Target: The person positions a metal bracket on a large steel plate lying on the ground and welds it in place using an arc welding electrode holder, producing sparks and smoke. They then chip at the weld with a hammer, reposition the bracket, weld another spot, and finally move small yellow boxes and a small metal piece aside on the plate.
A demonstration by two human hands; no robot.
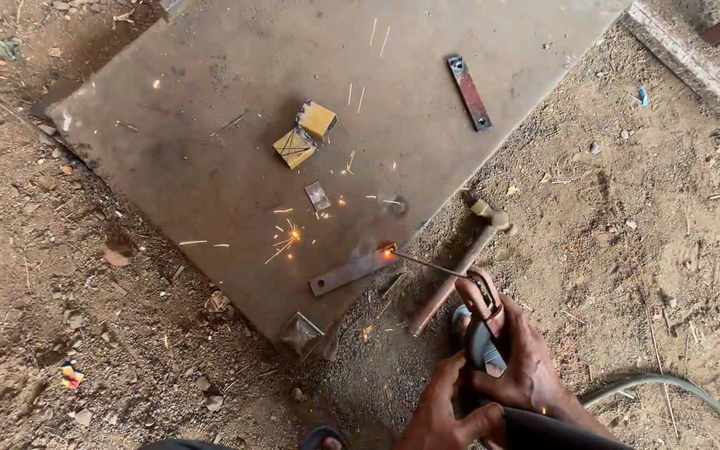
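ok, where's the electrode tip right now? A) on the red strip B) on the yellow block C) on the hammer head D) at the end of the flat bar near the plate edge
D: the electrode tip meets the near end of the flat bar on the plate, with a glow and sparks there; both hands, right and left, grip the holder.

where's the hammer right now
In the head view, the hammer lies on the dirt just off the steel plate's lower right edge, beside the welding rod holder.

hands [493, 379] gripping electrode holder [483, 321], sparks [293, 236]
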